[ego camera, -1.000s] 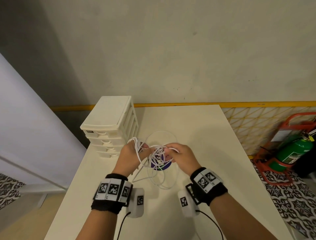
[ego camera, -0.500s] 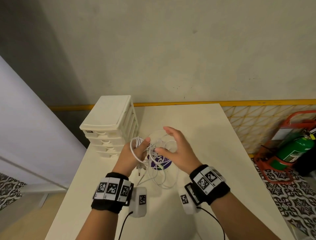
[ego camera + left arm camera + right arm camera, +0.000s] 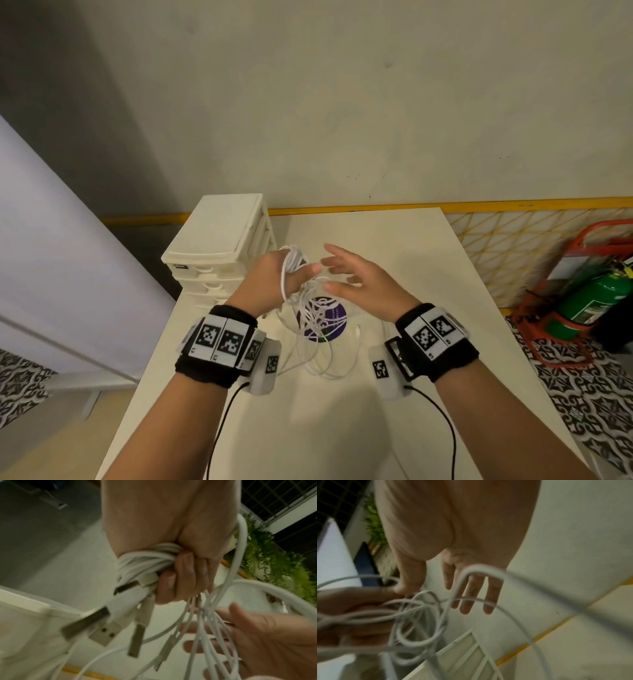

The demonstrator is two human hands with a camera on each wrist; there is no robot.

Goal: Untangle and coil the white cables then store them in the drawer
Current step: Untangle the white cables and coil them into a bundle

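White cables (image 3: pixel 310 308) hang in a tangled bunch above the tabletop (image 3: pixel 394 260), gathered at the top in the left hand (image 3: pixel 270 284) and trailing down in loose loops that reach the surface near a round purple sticker (image 3: pixel 334 320). In the left wrist view the left hand (image 3: pixel 178 568) has its fingers (image 3: pixel 186 566) curled tightly round several turns of the cables (image 3: pixel 145 559), and a cluster of USB plugs (image 3: pixel 102 632) sticks out below the fist, some metal ends blurred. Thinner strands fall from the fist toward the right hand (image 3: pixel 267 639). The right hand (image 3: pixel 359 284) is held just beside the left, fingers spread and straight, gripping nothing; in the right wrist view its fingers (image 3: pixel 471 592) are extended with one thick strand of the cables (image 3: pixel 423 622) arching in front of them, and I cannot tell whether the strand touches them. One small connector end (image 3: pixel 357 331) lies on the tabletop right of the sticker. A white drawer unit (image 3: pixel 219 246) stands at the far left corner of the tabletop, just behind the left hand, all its drawers closed. Both wrists wear black bands with printed square markers (image 3: pixel 219 339), and small white camera housings hang under them. On the floor to the right sits a green fire extinguisher (image 3: pixel 596 298) in a red stand.
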